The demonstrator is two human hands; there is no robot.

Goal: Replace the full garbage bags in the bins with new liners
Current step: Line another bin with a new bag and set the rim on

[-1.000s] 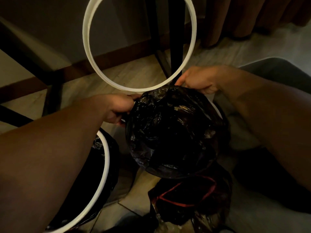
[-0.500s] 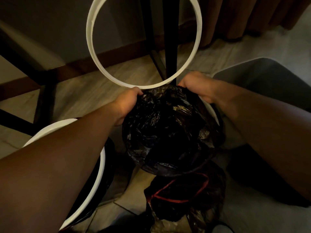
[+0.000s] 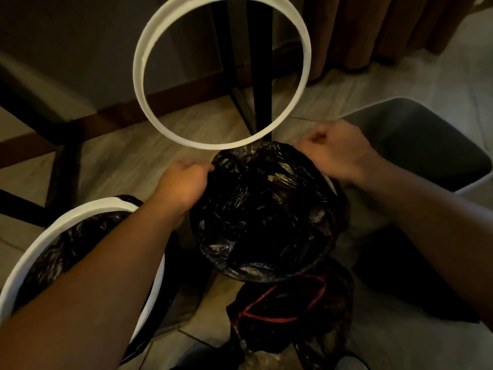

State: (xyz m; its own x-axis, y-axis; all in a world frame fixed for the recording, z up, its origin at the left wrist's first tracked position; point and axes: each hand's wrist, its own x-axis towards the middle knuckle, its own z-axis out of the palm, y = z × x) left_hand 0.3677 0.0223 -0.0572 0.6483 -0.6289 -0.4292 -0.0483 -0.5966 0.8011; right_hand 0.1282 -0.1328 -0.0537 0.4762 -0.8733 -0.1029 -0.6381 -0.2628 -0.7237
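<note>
Spreading the crinkled black plastic liner (image 3: pixel 266 209) over the middle bin (image 3: pixel 330 182), with left grip (image 3: pixel 184 182) pinching its edge and right grip (image 3: pixel 336 153) curled, hold impossible to tell; next, probably seating the round white plastic ring (image 3: pixel 138 73).

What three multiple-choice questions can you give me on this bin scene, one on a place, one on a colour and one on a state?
1. Where is the loose white ring?
A. Hanging on a wall hook.
B. Beyond the black liner, in front of the dark furniture legs.
C. Flat on a shelf.

2. What colour is the drawstring of the bag on the floor?
A. Red.
B. White.
C. Blue.

3. What is the left hand doing?
A. Lying flat on the floor.
B. Lifting the ring.
C. Gripping the liner's left edge.

Answers: B, the ring stands on the liner's far side; A, a red cord loops over the dark bag; C, its fingers curl at the liner's rim.
</note>
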